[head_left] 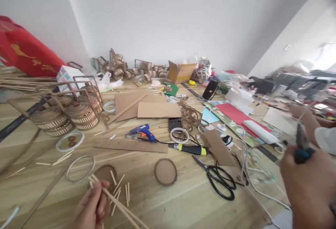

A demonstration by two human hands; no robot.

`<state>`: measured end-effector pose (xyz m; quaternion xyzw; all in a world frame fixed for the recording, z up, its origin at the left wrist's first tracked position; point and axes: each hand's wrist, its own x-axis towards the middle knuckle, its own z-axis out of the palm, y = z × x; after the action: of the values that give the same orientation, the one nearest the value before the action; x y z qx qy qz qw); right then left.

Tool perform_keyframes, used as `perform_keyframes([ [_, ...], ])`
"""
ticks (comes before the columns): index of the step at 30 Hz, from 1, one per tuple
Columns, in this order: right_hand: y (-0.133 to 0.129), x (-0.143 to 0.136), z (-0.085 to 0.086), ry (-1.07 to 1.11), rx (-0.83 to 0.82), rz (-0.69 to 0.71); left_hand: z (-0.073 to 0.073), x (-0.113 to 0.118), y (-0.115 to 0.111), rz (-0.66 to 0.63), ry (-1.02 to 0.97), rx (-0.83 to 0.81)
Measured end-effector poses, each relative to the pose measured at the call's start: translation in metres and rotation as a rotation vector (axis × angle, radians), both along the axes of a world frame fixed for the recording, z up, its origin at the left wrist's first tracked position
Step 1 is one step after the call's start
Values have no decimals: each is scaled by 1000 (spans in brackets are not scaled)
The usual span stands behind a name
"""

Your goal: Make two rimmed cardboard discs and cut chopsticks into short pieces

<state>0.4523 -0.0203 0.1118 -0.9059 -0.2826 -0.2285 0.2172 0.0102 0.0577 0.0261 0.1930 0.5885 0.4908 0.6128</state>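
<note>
Between thumb and fingers, my left hand (91,202) pinches a few thin wooden sticks (122,208) at the lower left. Short cut stick pieces (127,192) lie on the table just beside it. Partly behind this hand is a round cardboard disc with a ridged rim (106,170); a similar round disc (166,172) lies flat to its right. At the right edge, my right hand (307,183) is closed around pliers (301,140) with blue grips, raised above the table and blurred. Black-handled scissors (220,180) lie left of that hand.
A blue glue gun (143,131), a yellow-black tool (193,149) and white rings (70,141) lie mid-table. Small lidded woven baskets (81,113) stand at left. White cables (245,159) cross the right side. Another person's sleeve (325,141) and arm show at far right.
</note>
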Motion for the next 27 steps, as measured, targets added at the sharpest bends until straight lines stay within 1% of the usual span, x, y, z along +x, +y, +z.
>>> perform_keyframes([
  [2,5,6,5,5,-137,-26,0,1,0,-18,19,3],
  [4,12,-1,6,-30,-210,-21,-1,3,0,-33,51,8],
  [5,15,-10,5,-47,-196,12,-2,5,-1,-43,67,18],
  [6,19,-24,1,-48,-144,51,-3,8,-2,-58,81,30],
  [7,22,-42,-4,-3,-96,97,-4,11,-3,-75,89,44],
  [8,25,-64,-11,106,-95,223,-5,14,-5,-88,93,58],
  [9,28,-90,-19,156,-105,316,-5,18,-6,-108,87,69],
  [10,30,-117,-27,242,-154,487,-6,22,-7,-123,80,77],
  [11,31,-145,-36,416,-227,792,-6,26,-8,-142,69,86],
  [12,31,-172,-44,597,-326,1051,-6,29,-9,-179,61,91],
  [13,31,-195,-52,734,-410,1190,-6,32,-10,-207,68,98],
  [14,31,-214,-59,793,-459,1260,-6,35,-10,-242,74,98],
  [15,31,-228,-64,809,-461,1297,-7,37,-10,-264,79,97],
  [17,32,-243,-73,767,-451,1315,-8,41,-9,-290,87,95],
  [19,35,-243,-80,718,-469,1318,-10,42,-9,-318,106,108],
  [21,39,-239,-86,684,-513,1285,-13,42,-10,-360,180,150],
  [23,43,-234,-92,649,-528,1215,-17,39,-12,-415,341,224],
  [25,47,-231,-97,631,-505,1157,-21,35,-14,-496,560,315],
  [27,50,-230,-100,663,-457,1139,-24,30,-16,-551,747,385],
])
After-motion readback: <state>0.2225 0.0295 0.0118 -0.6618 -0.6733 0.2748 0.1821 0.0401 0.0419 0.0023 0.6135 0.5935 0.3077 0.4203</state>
